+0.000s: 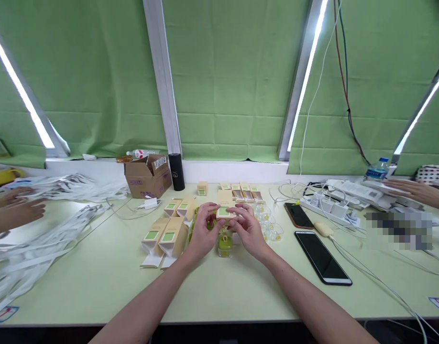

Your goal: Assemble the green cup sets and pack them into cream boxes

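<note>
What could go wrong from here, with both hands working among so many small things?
The small box, pinched by both hands' fingertips, might slip onto the green container. The left hand could brush the open-flapped boxes; the right hand might knock the clear pieces.

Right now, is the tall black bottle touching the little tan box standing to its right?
Apart. The head view shows a strip of pale table between the black bottle and the little tan box.
</note>
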The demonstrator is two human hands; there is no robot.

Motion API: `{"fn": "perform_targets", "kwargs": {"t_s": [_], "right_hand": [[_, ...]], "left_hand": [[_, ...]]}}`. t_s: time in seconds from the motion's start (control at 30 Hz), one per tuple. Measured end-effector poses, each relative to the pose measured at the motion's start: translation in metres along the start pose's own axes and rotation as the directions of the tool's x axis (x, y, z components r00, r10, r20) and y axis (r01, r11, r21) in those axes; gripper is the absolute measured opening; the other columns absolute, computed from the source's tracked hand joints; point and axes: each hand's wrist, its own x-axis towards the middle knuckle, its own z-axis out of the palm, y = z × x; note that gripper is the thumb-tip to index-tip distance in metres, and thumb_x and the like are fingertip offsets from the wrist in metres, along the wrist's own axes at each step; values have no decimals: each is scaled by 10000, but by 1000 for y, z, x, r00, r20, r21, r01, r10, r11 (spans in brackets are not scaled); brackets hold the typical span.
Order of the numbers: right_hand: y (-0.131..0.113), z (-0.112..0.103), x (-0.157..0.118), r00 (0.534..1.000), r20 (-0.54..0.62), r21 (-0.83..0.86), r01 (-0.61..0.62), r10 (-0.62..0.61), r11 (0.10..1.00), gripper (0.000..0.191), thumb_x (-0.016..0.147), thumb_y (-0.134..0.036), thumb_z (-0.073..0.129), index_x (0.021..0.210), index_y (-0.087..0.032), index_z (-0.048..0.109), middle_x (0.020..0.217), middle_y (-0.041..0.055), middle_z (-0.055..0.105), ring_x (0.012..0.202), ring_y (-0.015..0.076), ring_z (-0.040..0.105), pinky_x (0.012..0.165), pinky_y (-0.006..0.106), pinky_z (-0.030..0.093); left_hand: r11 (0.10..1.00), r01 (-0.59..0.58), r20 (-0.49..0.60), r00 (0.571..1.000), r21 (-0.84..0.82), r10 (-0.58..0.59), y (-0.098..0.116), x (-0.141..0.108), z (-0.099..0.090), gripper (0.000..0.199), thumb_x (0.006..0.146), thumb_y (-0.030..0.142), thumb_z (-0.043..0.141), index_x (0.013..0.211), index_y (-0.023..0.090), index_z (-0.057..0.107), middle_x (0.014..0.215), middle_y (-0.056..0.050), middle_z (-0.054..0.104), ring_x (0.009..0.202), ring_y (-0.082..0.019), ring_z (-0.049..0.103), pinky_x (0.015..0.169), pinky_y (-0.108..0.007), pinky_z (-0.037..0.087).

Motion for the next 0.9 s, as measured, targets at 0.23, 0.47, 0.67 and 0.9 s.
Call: {"fn": "perform_targets", "kwargs": {"t_s": [0.23,0.47,0.67,0.9], "right_hand": [[-1,-3,-3,998,63,-66,8,-4,998,505,969,-522,677,1447,-370,616,1646,87,265,1168,220,676,1070,420,570],[0,0,-4,996,85,-85,44,-37,995,682,971,-497,682,1593,-388,426,1685,77,349,1416,290,514,1173,486,472],[-7,0,-8,979,92,-199,196,-181,960,710,1015,-467,614,1637,-391,280,1715,57,299,1515,295,399,1233,547,404],[-20,0,-11,896,279,-392,435,-346,811,643,1033,-294,531,1630,-380,309,1702,27,357,1585,312,288,1269,626,314]], "left_hand": [[996,-64,16,998,66,63,-1,0,-2,409,976,388,674,1364,285,598,1428,-117,539,1304,-264,584,1063,-423,546],[987,-44,68,997,154,34,-1,-3,-3,521,1002,371,631,1499,277,505,1516,-131,547,1387,-297,541,1148,-493,473],[997,30,-13,999,65,-29,-1,0,-4,456,1001,413,621,1430,261,598,1502,-129,568,1394,-299,544,1165,-499,467],[988,105,-8,994,-116,-107,14,7,-5,444,982,528,621,1283,205,668,1392,-138,597,1333,-289,595,1106,-419,536]]}}
